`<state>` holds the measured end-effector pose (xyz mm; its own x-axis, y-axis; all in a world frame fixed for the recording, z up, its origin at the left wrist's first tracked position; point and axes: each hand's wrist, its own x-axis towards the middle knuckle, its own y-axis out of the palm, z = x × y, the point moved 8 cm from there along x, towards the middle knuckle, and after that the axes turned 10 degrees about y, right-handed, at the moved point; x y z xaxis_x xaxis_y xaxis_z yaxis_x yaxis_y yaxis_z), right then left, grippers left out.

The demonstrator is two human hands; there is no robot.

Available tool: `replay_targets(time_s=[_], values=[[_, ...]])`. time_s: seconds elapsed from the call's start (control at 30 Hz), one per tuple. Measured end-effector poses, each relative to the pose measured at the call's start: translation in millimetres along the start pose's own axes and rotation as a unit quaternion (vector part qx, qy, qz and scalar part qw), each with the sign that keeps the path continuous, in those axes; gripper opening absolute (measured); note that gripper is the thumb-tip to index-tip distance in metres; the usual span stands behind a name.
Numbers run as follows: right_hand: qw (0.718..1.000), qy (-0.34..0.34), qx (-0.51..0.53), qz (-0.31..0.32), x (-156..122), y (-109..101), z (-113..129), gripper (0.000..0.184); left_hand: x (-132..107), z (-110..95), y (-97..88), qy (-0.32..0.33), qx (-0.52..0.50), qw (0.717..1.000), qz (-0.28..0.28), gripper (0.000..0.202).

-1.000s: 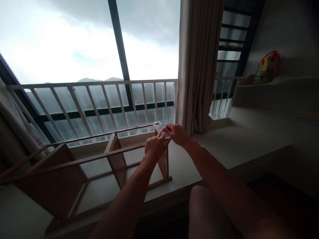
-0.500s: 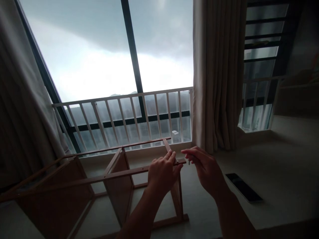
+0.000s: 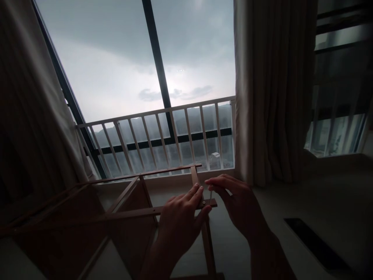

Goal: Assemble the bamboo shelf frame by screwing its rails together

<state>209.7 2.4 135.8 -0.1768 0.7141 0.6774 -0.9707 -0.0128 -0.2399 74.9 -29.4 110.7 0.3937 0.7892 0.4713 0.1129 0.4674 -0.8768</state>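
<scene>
A reddish-brown wooden shelf frame lies on its side, its near rail running left to right. My left hand is closed round that rail close to its right end, thumb on the near side and fingers over the top. Just right of its fingers a round screw head shows in the rail. Between thumb and fingers, my right hand pinches a thin metal Allen key. Its shaft points down by the rail's end, right of the screw head; the fingers hide its upper part.
A dark phone lies on the pale surface at the right. Behind the frame stand a white railing and a large window. Long curtains hang at both sides. The shelf's panels extend left into shadow.
My right hand has brought the Allen key left and down towards the rail's end. My left hand has shifted slightly along the rail, still on it. The view has turned a little.
</scene>
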Motion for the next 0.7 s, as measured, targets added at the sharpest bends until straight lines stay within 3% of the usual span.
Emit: replay_targets(time_s=[0.23, 0.7], values=[[0.998, -0.035, -0.034, 0.048, -2, 10, 7, 0.019, 1, -2, -1.2, 0.001, 0.012, 1.000, 0.003, 0.048], [0.994, -0.087, -0.059, -0.038, -4, 6, 11, 0.020, 0, -3, 0.4, 0.006, 0.027, 1.000, -0.008, 0.051]])
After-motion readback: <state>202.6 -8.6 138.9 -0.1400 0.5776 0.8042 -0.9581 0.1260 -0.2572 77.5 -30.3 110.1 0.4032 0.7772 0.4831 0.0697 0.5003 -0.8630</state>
